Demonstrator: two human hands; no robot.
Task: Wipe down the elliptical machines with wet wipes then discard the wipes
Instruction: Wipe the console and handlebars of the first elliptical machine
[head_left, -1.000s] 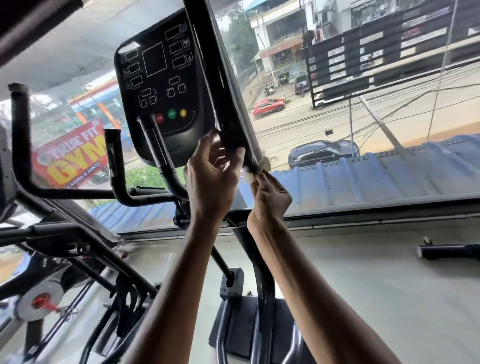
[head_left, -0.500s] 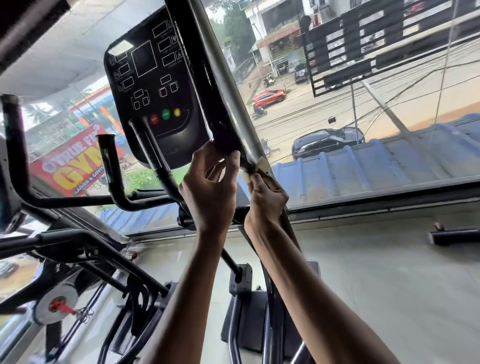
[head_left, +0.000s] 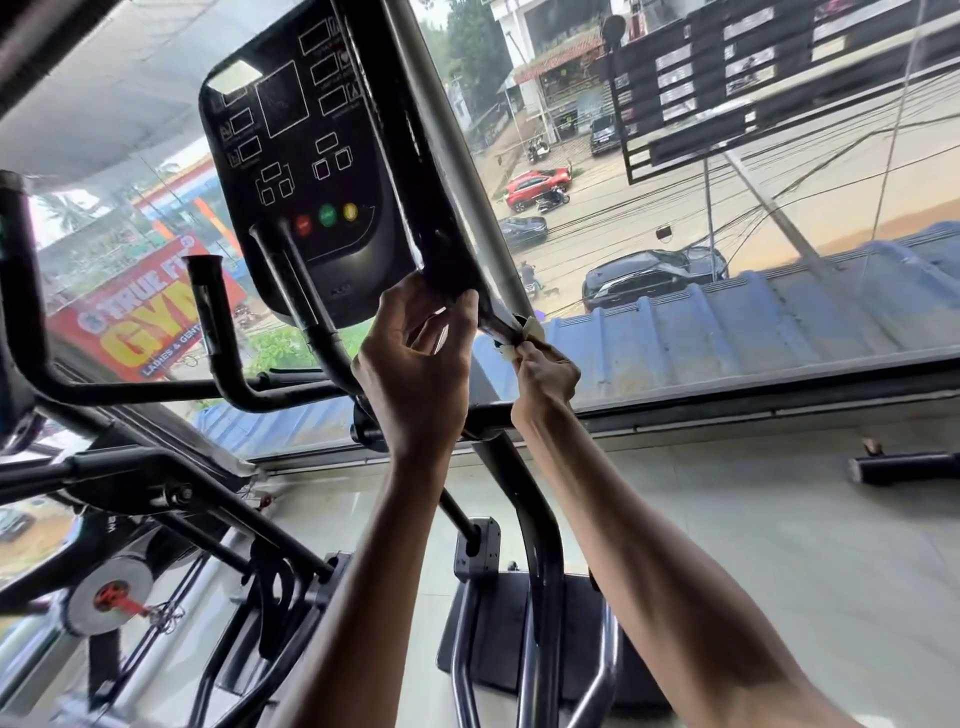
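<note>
A black elliptical machine fills the view, its console (head_left: 306, 171) with red, green and yellow buttons tilted above me. My left hand (head_left: 415, 374) grips the lower right edge of the console housing, thumb on its underside. My right hand (head_left: 545, 371) pinches a small crumpled white wipe (head_left: 530, 332) against the bottom end of the black side bar (head_left: 441, 208), just right of the left hand. Most of the wipe is hidden in my fingers.
Black handlebars (head_left: 218, 332) curve out left of the console. The machine's upright post (head_left: 540, 545) and base stand below my arms. A second machine with a flywheel (head_left: 111, 592) is at lower left. A large window (head_left: 727, 260) lies straight ahead above a ledge.
The view has shifted, so the console looks nearer and higher. Both hands stay at the console's lower right corner; the right hand with the wipe has moved slightly along the bar's end.
</note>
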